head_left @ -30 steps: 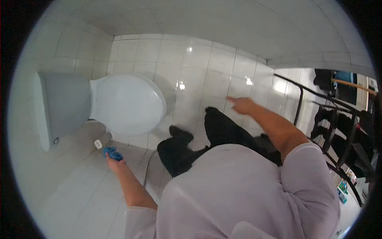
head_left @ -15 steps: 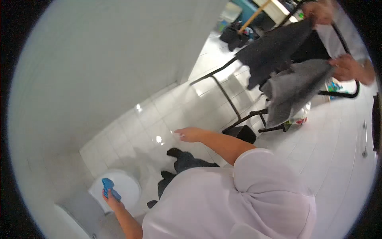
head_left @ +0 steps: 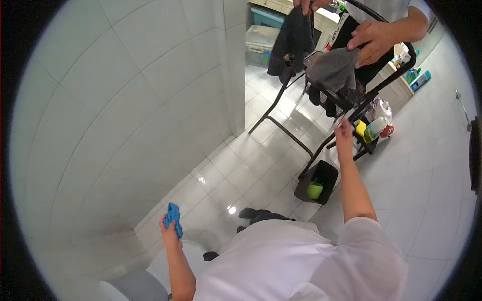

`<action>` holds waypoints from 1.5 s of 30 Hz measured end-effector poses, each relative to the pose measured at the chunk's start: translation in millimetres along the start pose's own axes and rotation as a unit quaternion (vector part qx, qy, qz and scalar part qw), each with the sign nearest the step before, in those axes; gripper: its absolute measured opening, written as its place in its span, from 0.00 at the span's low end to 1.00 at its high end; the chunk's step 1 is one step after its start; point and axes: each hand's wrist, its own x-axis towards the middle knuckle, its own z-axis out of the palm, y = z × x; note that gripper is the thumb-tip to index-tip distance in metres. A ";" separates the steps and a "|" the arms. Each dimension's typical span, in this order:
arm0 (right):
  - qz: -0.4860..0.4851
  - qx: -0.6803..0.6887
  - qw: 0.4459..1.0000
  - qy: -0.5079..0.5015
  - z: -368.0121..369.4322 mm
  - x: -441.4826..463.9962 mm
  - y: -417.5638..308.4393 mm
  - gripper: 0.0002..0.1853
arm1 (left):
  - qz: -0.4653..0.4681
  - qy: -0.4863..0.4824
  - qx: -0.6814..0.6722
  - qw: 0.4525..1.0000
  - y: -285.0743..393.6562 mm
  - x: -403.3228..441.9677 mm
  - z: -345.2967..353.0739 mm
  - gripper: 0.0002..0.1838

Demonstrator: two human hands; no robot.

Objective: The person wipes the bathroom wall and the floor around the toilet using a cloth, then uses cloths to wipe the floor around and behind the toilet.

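Note:
My left hand point(head_left: 169, 232) is closed around a crumpled blue cloth point(head_left: 172, 218), near the white toilet lid point(head_left: 188, 251). My right hand point(head_left: 343, 129) reaches forward beside a black tubular metal frame point(head_left: 291, 139); its fingers look apart and nothing shows in them, though they are slightly blurred. Just beyond it, another person's hand point(head_left: 371, 40) grips a light grey cloth point(head_left: 334, 67). That person's other hand point(head_left: 306, 5) holds a dark grey cloth point(head_left: 291, 45).
A black bin point(head_left: 324, 175) with a green object point(head_left: 315, 190) inside stands below my right forearm. Spray bottles point(head_left: 375, 129) sit on a low black stand. Tiled wall point(head_left: 150, 100) runs along the left. Plastic storage boxes point(head_left: 261, 45) are past the doorway.
My right hand has moved forward and right, towards the frame. My left hand has shifted right and up in view with the blue cloth. The other person's cloths now hang closer together.

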 end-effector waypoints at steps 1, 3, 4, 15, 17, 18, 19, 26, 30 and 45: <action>-0.028 0.067 0.997 0.024 9.2 5.6 -35.7 0.27 | -0.004 -0.017 -0.006 1.000 13.4 -7.9 14.2 0.24; -0.067 0.273 0.959 -0.030 28.8 9.4 -108.3 0.28 | -0.017 -0.049 -0.043 0.998 20.0 -11.4 27.1 0.24; -0.086 0.266 0.958 -0.067 38.6 17.5 -129.4 0.25 | -0.029 -0.083 -0.084 0.993 24.8 -11.9 36.6 0.24; -0.054 -0.093 0.862 -0.495 138.6 -50.5 -121.4 0.17 | 0.126 -0.204 0.126 0.963 133.9 -56.0 163.1 0.19; -0.031 -0.153 0.794 -0.588 124.8 -66.4 -95.5 0.16 | 0.268 -0.212 0.297 0.891 155.8 -50.8 199.6 0.17; -0.013 -0.186 0.769 -0.611 117.8 -74.5 -81.9 0.16 | 0.372 -0.219 0.360 0.827 161.2 -43.3 218.2 0.16; 0.003 -0.219 0.744 -0.631 110.2 -80.9 -66.3 0.17 | 0.416 -0.197 0.383 0.801 169.3 -42.1 239.1 0.16; 0.004 -0.239 0.721 -0.650 34.6 -97.7 62.3 0.21 | 0.451 -0.265 0.245 0.816 254.7 -70.3 382.2 0.19; 0.108 -0.289 0.710 -0.633 5.2 -95.3 77.2 0.22 | 0.443 -0.424 0.083 0.785 275.3 -95.3 429.3 0.10; 0.119 -0.040 0.761 -0.637 164.5 -76.6 -11.2 0.27 | 0.445 -0.347 0.023 0.825 269.8 -63.6 401.6 0.28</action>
